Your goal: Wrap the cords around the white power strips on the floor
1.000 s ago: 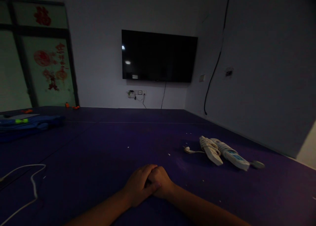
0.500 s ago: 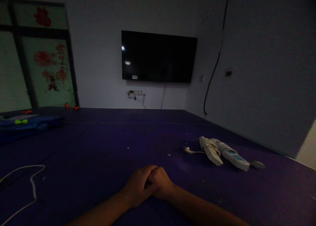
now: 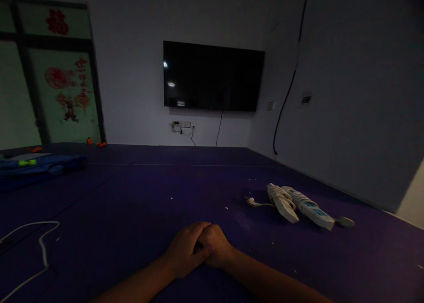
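Observation:
My left hand (image 3: 185,251) and my right hand (image 3: 217,245) are clasped together at the bottom middle of the head view. The left fingers close round the right hand, with the left thumb lying across its near side. My right hand is curled into the left palm, and most of its fingers are hidden. No object shows between the two hands. Under them is a dark purple-blue floor surface (image 3: 145,214). Nearest on the right lie two white power strips (image 3: 283,205) with cords wound round them, one strip (image 3: 313,208) carrying blue panels.
A white cable (image 3: 43,245) curls at lower left. Blue folded cloth (image 3: 62,161) with a yellow-green item (image 3: 27,162) lies farther left. Small orange objects (image 3: 101,144) sit by the glass door (image 3: 66,91). A television (image 3: 213,75) hangs on the wall; a black cord (image 3: 288,91) hangs at right.

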`<action>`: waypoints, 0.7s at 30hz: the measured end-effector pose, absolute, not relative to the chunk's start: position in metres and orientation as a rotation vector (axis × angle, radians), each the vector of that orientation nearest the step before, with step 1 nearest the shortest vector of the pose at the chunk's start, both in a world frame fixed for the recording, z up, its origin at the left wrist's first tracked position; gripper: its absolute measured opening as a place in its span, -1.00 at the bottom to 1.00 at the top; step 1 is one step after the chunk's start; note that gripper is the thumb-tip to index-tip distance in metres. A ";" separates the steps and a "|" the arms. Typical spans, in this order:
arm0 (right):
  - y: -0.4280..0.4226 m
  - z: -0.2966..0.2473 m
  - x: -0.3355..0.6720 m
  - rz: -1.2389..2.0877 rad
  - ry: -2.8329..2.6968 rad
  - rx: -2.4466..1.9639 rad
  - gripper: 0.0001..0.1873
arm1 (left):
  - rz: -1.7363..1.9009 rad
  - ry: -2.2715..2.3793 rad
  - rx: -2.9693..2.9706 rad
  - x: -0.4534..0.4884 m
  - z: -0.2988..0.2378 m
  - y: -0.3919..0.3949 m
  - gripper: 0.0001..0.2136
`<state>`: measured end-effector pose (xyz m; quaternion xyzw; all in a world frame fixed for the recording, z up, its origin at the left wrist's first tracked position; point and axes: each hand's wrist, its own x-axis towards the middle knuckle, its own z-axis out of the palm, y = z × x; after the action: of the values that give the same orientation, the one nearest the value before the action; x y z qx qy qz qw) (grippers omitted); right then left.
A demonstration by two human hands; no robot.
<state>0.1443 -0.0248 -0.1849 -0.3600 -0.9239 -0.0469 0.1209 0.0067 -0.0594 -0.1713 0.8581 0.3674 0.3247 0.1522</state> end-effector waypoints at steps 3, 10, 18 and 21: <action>-0.025 -0.185 0.144 -0.152 -2.695 -1.060 -0.80 | 0.935 1.055 2.468 0.006 -0.172 -0.059 -0.48; -0.024 -0.186 0.143 -0.148 -2.709 -1.083 -0.80 | 0.935 1.047 2.467 0.007 -0.169 -0.060 -0.49; -0.025 -0.184 0.142 -0.122 -2.729 -1.079 -0.77 | 0.936 1.060 2.475 0.006 -0.170 -0.060 -0.49; -0.025 -0.183 0.141 -0.115 -2.730 -1.077 -0.77 | 0.933 1.062 2.471 0.006 -0.170 -0.060 -0.48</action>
<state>0.1413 -0.0249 -0.1834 -0.3648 -0.9247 -0.0389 0.1022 0.0060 -0.0599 -0.1703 0.8586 0.3690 0.3241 0.1467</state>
